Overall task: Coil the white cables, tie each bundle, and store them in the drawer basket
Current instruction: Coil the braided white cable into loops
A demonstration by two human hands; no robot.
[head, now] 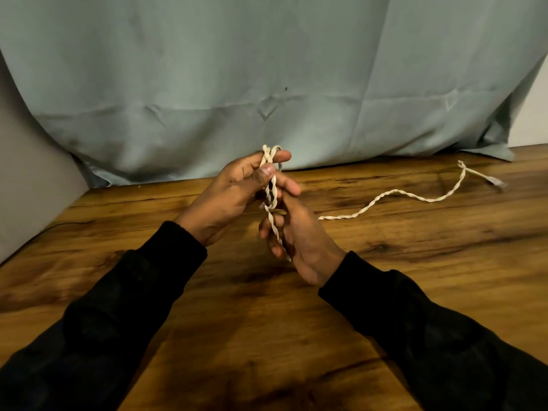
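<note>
Black sleeves (118,307) lead to left hand (234,191) and right hand (299,232), both pinching the light, limp white cable (271,185) folded between them, best gripped mid-coil.

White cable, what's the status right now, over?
Left hand and right hand both gripping the twisted white cable, loops held upright between them. Loose tail trails right across the wooden floor. Nothing in the way; no basket in sight.
</note>
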